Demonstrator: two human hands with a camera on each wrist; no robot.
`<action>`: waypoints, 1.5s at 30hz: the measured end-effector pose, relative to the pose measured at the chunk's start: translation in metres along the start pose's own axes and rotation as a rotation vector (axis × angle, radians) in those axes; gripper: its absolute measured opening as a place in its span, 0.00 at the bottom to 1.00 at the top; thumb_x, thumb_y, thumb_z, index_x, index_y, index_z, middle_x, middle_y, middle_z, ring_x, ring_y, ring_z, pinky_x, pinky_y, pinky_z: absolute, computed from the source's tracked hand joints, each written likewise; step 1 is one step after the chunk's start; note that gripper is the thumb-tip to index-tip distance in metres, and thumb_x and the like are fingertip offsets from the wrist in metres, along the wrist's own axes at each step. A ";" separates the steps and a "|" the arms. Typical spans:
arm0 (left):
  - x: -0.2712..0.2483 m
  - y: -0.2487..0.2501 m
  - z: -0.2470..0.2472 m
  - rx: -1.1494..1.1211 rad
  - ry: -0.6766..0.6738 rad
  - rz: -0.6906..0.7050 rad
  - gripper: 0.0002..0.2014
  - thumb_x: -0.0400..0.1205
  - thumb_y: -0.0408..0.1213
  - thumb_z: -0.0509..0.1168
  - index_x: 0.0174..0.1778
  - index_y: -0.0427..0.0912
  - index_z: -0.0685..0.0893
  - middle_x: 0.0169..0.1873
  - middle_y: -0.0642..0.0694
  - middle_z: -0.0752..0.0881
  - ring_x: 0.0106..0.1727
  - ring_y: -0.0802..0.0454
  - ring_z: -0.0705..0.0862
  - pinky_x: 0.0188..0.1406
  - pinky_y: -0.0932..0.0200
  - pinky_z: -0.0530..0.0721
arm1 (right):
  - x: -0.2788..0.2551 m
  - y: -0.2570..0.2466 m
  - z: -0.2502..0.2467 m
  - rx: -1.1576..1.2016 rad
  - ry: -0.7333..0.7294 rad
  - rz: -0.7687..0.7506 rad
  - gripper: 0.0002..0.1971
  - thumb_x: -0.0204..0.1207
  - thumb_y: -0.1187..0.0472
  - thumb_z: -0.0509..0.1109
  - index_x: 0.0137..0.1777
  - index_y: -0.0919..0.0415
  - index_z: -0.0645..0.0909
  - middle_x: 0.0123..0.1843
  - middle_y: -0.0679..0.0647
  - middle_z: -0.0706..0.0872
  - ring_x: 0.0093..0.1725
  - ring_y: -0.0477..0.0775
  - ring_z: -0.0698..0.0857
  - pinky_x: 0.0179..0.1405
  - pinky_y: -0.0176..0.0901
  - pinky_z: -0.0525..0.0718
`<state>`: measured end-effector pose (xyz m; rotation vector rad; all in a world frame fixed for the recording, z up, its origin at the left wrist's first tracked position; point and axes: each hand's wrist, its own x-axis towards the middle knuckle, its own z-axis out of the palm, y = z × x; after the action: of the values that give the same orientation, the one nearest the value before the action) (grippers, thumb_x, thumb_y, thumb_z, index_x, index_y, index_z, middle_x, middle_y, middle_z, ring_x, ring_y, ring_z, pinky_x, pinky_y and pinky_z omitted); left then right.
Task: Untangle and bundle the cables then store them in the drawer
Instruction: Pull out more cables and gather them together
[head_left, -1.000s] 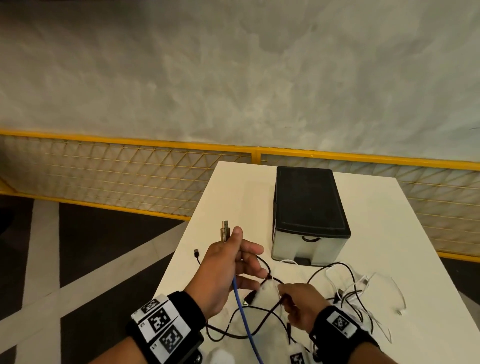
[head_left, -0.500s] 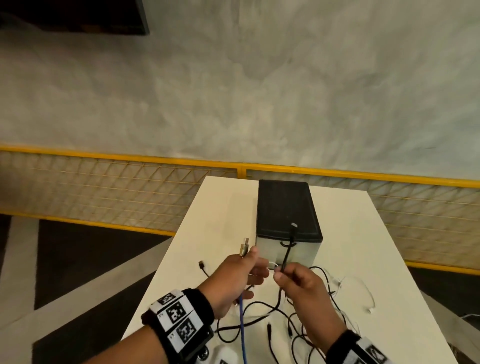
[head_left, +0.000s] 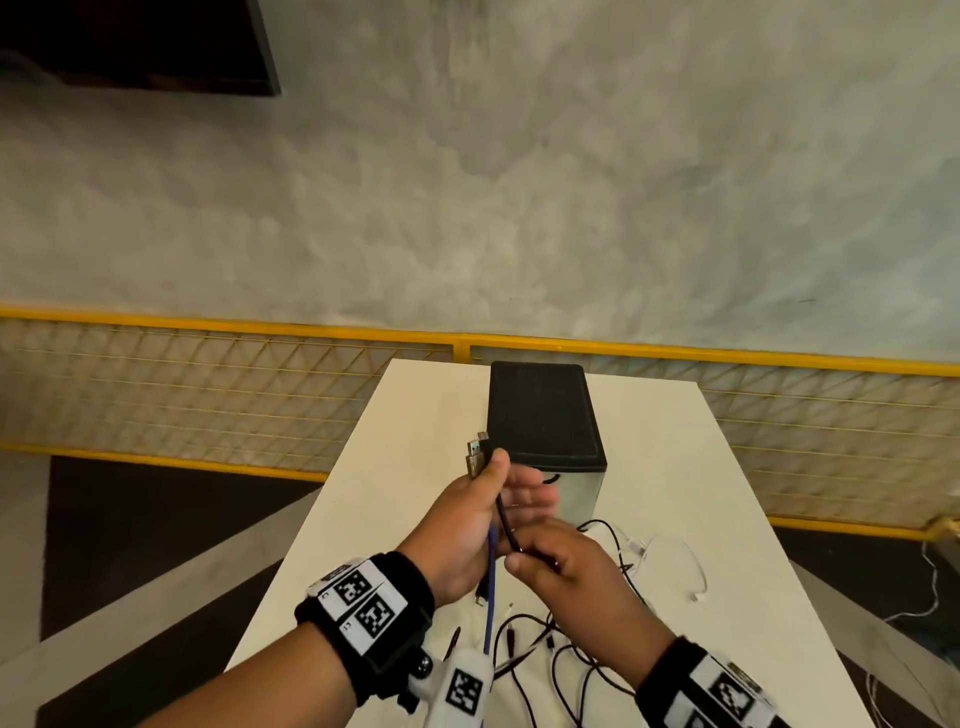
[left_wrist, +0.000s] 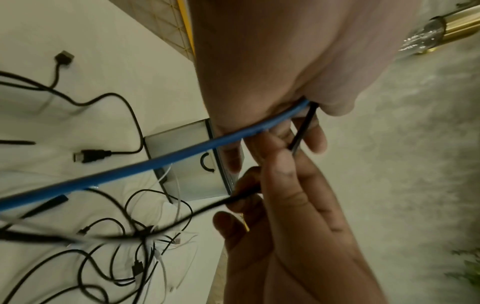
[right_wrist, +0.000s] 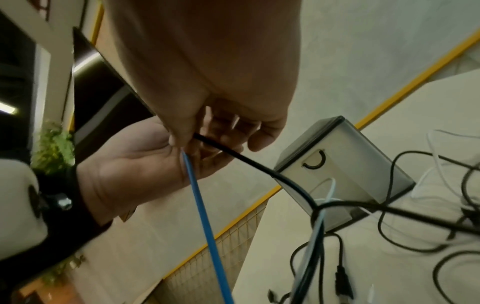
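My left hand is raised above the white table and pinches two plug ends under its thumb. One belongs to a blue cable that hangs down to the table, the other to a black cable. My right hand pinches that black cable just below the left palm. Behind the hands stands the drawer box, black-topped with a grey front, shut. A tangle of black and white cables lies on the table below.
A yellow-framed mesh fence runs behind the table, under a grey wall. The table's left edge drops to dark floor. A thin white cable loops at the right of the table.
My right hand lifted the black cable's plug to the left hand, which now holds it beside the blue cable's plug. The right hand then slid down the black cable.
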<state>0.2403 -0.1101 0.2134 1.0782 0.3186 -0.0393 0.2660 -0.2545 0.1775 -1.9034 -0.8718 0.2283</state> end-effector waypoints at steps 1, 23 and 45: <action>0.000 0.001 0.000 -0.026 0.018 0.014 0.21 0.88 0.50 0.54 0.50 0.36 0.85 0.47 0.33 0.92 0.54 0.38 0.90 0.55 0.47 0.88 | 0.000 0.001 0.000 0.013 0.047 0.045 0.04 0.75 0.56 0.73 0.48 0.50 0.88 0.47 0.47 0.87 0.49 0.44 0.85 0.51 0.34 0.81; -0.050 -0.037 -0.046 0.284 -0.063 -0.345 0.21 0.87 0.48 0.59 0.27 0.46 0.70 0.20 0.48 0.62 0.17 0.54 0.59 0.18 0.64 0.59 | 0.029 0.007 -0.006 1.297 0.250 0.859 0.14 0.85 0.57 0.59 0.40 0.61 0.80 0.33 0.57 0.90 0.30 0.52 0.88 0.47 0.53 0.84; -0.014 -0.045 0.008 0.412 0.111 -0.012 0.09 0.84 0.46 0.67 0.44 0.45 0.84 0.19 0.60 0.81 0.16 0.66 0.74 0.15 0.70 0.67 | 0.004 0.004 0.015 1.203 0.095 0.776 0.22 0.85 0.46 0.56 0.67 0.57 0.83 0.66 0.56 0.88 0.67 0.54 0.82 0.56 0.59 0.77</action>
<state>0.2207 -0.1400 0.1818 1.4906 0.4287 -0.0578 0.2630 -0.2420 0.1674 -0.9718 0.1756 0.8857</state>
